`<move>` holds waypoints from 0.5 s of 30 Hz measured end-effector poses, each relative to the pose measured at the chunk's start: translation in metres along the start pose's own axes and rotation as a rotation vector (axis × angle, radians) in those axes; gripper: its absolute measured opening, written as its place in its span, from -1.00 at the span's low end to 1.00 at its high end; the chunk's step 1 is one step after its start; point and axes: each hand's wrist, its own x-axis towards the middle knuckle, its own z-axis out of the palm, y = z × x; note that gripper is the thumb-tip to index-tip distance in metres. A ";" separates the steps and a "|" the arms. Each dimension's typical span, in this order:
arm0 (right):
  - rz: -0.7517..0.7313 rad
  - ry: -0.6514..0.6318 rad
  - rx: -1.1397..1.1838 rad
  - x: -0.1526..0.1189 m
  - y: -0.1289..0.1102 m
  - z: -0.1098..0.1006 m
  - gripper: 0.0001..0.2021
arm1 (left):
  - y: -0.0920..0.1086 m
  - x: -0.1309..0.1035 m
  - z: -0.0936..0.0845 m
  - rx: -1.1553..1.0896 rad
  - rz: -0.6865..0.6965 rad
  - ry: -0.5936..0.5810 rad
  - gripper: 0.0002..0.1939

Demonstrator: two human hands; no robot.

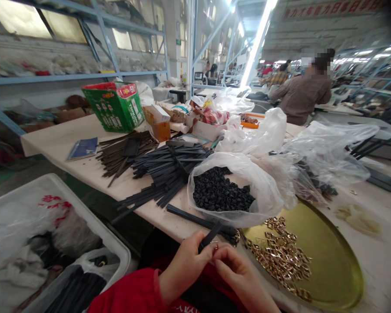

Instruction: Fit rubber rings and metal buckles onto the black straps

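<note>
One dark strap (211,236) slants up out of the left hand (185,264), its long axis running from 7 to 1 o'clock as the camera sees it, with the free end pointing to 1 o'clock. The left thumb and fingers are clamped on its lower part, so most of the visible length lies beyond the grip. A small gold buckle (214,245) sits by the left fingertips, at the strap's 4 o'clock side. The right hand (233,266) meets the left there, fingertips drawn close together; whether they pinch anything I cannot tell. A strap bundle (195,218) lies beyond the hands at 12 o'clock, and a gold tray (335,265) of buckles at 3 o'clock.
</note>
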 end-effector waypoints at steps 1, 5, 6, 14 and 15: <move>-0.009 0.030 0.010 -0.001 0.002 -0.001 -0.86 | 0.000 0.000 0.000 -0.006 -0.015 -0.028 -0.85; 0.003 0.138 0.125 -0.002 0.009 -0.001 -0.84 | 0.003 -0.003 -0.004 -0.019 -0.032 -0.180 -0.83; 0.025 0.142 0.165 -0.002 0.010 -0.001 -0.83 | 0.004 -0.004 -0.007 -0.011 -0.023 -0.208 -0.82; 0.321 0.335 0.824 -0.004 0.001 0.003 -0.68 | 0.011 -0.014 -0.029 0.225 0.026 -0.247 -0.76; 0.341 0.324 0.848 -0.005 0.002 0.006 -0.68 | 0.011 -0.016 -0.029 0.236 0.036 -0.257 -0.76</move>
